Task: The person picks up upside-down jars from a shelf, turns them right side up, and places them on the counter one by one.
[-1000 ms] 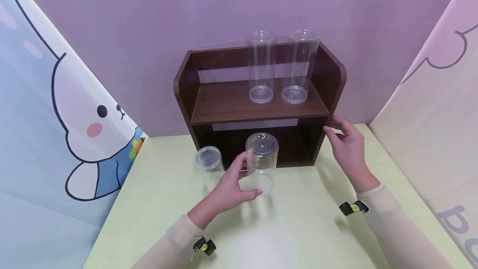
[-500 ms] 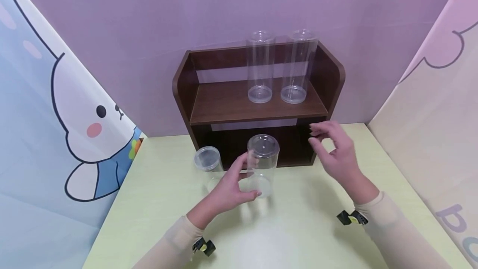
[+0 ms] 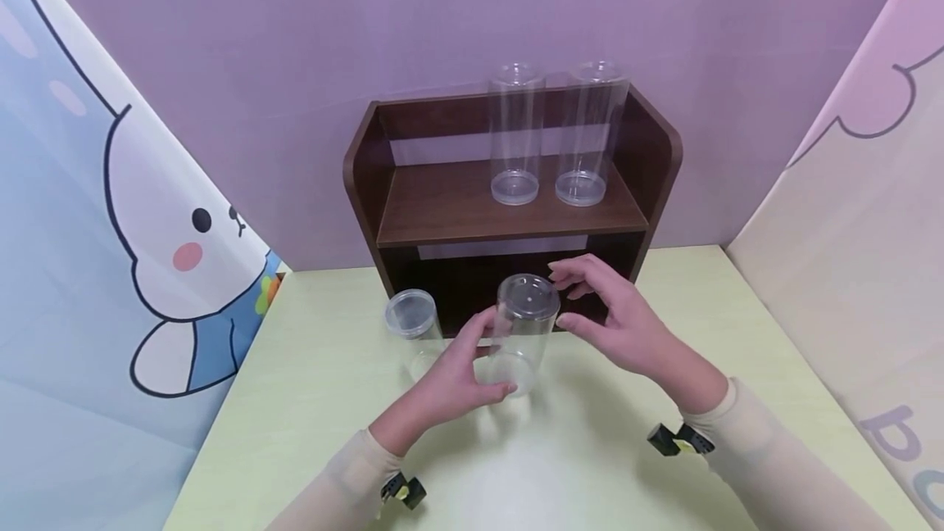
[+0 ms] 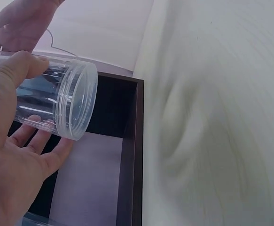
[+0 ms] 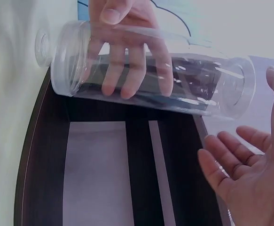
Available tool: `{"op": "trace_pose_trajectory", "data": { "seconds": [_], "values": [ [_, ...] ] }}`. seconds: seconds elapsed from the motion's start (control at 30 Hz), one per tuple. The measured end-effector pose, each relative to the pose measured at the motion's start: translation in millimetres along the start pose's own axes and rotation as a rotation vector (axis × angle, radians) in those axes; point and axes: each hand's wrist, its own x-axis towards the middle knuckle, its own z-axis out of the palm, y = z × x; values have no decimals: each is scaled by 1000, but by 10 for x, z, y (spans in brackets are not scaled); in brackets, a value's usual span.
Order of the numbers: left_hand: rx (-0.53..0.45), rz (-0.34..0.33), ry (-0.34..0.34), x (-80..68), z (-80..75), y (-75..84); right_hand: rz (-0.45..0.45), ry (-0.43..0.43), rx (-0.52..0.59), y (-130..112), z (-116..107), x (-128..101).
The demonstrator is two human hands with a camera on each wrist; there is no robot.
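The left hand [image 3: 450, 379] grips a clear jar [image 3: 519, 330], tilted, just in front of the shelf unit [image 3: 509, 220] on the desk [image 3: 590, 449]. The right hand [image 3: 615, 318] hovers spread beside the jar's lid end, fingers relaxed, holding nothing.

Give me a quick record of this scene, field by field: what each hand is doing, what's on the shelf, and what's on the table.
left hand: grips the clear jar low on its side
right hand: open, beside the jar's top, not gripping it
jar lid: on
wooden shelf: two tall clear jars upright on upper board
table: one short clear jar left of the held one
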Motion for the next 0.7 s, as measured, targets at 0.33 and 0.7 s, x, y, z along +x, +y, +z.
{"op": "trace_pose_trajectory", "data": {
  "seconds": [0.33,0.7],
  "values": [
    [65,11,-32,-13,19,30,23,-92,-34,-120,85,36],
    [140,36,-56,-5,35,-4,69,-114,-56,-94,129,16]
  ]
}}
